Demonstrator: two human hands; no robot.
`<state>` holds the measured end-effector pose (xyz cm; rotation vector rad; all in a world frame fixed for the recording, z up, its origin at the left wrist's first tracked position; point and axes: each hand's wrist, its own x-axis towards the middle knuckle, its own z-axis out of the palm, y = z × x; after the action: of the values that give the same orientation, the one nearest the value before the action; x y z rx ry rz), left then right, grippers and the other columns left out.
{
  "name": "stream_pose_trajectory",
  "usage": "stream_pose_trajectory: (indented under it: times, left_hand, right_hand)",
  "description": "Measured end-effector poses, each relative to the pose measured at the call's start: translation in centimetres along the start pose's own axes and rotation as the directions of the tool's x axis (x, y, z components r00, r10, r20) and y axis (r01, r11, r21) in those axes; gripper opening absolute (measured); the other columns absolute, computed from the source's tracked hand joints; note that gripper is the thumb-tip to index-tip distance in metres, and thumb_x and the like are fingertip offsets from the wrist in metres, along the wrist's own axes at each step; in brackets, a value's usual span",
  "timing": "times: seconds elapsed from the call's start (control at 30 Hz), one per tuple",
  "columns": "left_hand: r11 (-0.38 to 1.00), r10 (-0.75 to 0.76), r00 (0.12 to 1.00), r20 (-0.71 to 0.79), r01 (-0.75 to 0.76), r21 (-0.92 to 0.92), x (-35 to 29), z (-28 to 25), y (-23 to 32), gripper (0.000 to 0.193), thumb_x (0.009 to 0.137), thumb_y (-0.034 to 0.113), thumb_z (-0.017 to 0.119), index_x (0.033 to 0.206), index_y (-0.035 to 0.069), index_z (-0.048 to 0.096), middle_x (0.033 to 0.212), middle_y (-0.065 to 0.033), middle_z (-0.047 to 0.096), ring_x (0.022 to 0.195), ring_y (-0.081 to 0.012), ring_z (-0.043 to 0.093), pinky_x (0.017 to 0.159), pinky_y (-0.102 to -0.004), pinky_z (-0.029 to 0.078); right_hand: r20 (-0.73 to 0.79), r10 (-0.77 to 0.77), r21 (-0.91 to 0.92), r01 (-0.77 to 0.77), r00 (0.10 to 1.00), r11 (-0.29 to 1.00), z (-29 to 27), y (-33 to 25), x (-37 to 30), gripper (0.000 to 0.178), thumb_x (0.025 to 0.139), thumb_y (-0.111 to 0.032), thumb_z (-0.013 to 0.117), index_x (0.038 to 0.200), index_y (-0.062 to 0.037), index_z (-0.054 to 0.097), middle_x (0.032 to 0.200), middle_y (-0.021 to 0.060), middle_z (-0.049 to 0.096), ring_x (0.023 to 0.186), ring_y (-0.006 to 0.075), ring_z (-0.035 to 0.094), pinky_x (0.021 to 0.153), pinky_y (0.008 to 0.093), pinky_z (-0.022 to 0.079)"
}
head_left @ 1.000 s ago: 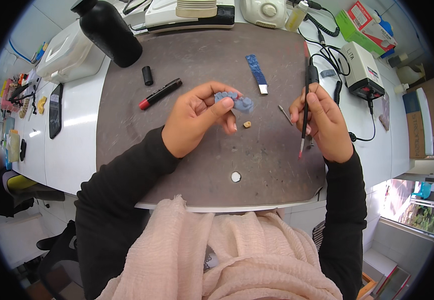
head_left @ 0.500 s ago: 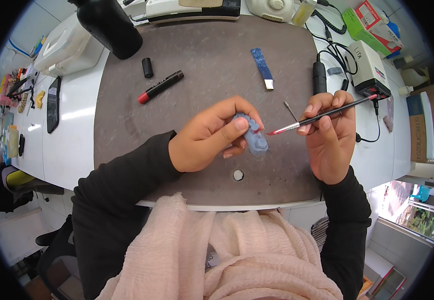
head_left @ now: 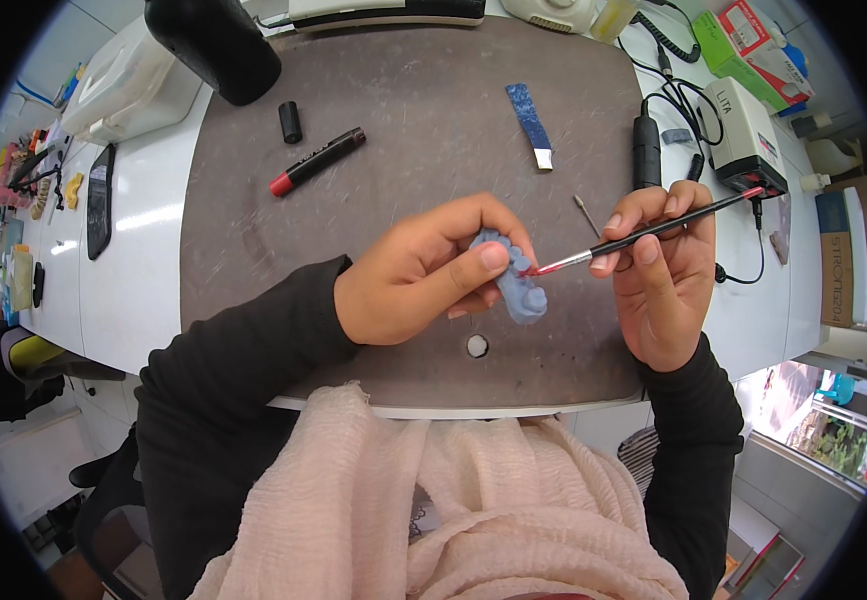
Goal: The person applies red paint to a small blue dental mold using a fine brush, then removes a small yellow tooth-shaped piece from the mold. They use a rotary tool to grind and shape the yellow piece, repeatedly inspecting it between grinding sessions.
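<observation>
Between the thumb and fingers of my left hand (head_left: 424, 275) is a blue-grey dental model (head_left: 524, 298) with a row of teeth, its near end jutting out past my fingertips. My right hand (head_left: 664, 270) pinches a thin paintbrush (head_left: 644, 234) with a black handle and silver ferrule. The brush's red-stained tip meets the model, or nearly so, by the teeth beside my left fingertips. Just beyond my right fingers a small metal bur (head_left: 587, 215) lies on the brown mat (head_left: 414, 130).
On the mat lie an uncapped red marker (head_left: 319, 162), its black cap (head_left: 291, 123) and a blue abrasive strip (head_left: 530, 125). A black bottle (head_left: 216, 50) stands far left. At right are a handpiece (head_left: 646, 152) and its control box (head_left: 744, 135) with cables. A phone (head_left: 101, 203) lies left.
The brush tip and the dental model have come together; before, a small gap parted them. The model has turned a little, its near end shifting right and toward me.
</observation>
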<state>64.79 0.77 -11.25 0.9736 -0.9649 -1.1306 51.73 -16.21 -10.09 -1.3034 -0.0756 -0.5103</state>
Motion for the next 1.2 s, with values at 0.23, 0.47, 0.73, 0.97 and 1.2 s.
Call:
stream_pose_trajectory:
  times: [0.23, 0.47, 0.73, 0.97, 1.2]
  left_hand:
    - [1.000, 0.019, 1.000, 0.008, -0.019, 0.019, -0.03, -0.17, -0.21, 0.027, 0.090, 0.027, 0.038, 0.098, 0.002, 0.046, 0.070, -0.0004, 0.047, 0.055, -0.0024, 0.038, 0.049, -0.0155, 0.031]
    - [1.000, 0.011, 1.000, -0.017, -0.011, 0.004, 0.00, -0.12, -0.17, 0.027, 0.091, 0.027, 0.038, 0.097, 0.002, 0.046, 0.070, -0.0003, 0.047, 0.054, -0.0020, 0.037, 0.048, -0.0154, 0.030]
    - [0.999, 0.020, 1.000, -0.008, -0.020, 0.034, 0.05, -0.12, -0.29, 0.026, 0.090, 0.026, 0.039, 0.097, 0.002, 0.046, 0.070, -0.0003, 0.048, 0.053, -0.0020, 0.038, 0.048, -0.0152, 0.030]
    - [0.998, 0.029, 0.999, -0.020, -0.028, 0.050, 0.03, -0.21, -0.44, 0.027, 0.090, 0.027, 0.040, 0.097, 0.002, 0.047, 0.069, -0.0002, 0.048, 0.051, -0.0021, 0.037, 0.047, -0.0151, 0.030]
    - [0.997, 0.028, 0.999, -0.035, -0.025, 0.067, 0.04, -0.10, -0.42, 0.026, 0.090, 0.027, 0.041, 0.097, 0.002, 0.047, 0.067, 0.0003, 0.047, 0.051, -0.0021, 0.036, 0.047, -0.0157, 0.029]
  right_hand:
    - [0.050, -0.053, -0.108, 0.058, 0.997, 0.992, 0.00, -0.05, -0.02, 0.027, 0.083, 0.000, 0.046, 0.098, -0.0067, 0.024, 0.090, 0.0191, 0.051, 0.074, 0.0213, 0.059, 0.067, 0.0283, 0.051]
    - [0.075, -0.135, -0.149, 0.145, 0.988, 0.978, -0.35, -0.12, 0.03, 0.027, 0.083, 0.002, 0.044, 0.097, -0.0067, 0.023, 0.089, 0.0192, 0.050, 0.073, 0.0210, 0.059, 0.067, 0.0288, 0.051]
    - [0.158, -0.153, -0.163, 0.179, 0.976, 0.970, -0.20, -0.31, -0.18, 0.031, 0.081, 0.006, 0.044, 0.096, -0.0074, 0.020, 0.092, 0.0211, 0.049, 0.075, 0.0233, 0.060, 0.069, 0.0308, 0.051]
    - [0.192, -0.185, -0.194, 0.222, 0.964, 0.956, -0.33, -0.31, -0.17, 0.032, 0.081, 0.007, 0.044, 0.096, -0.0077, 0.020, 0.092, 0.0219, 0.049, 0.075, 0.0238, 0.060, 0.070, 0.0310, 0.051]
    - [0.219, -0.222, -0.273, 0.278, 0.950, 0.921, -0.32, -0.51, -0.14, 0.031, 0.081, 0.005, 0.045, 0.096, -0.0081, 0.020, 0.090, 0.0221, 0.050, 0.073, 0.0232, 0.059, 0.066, 0.0308, 0.052]
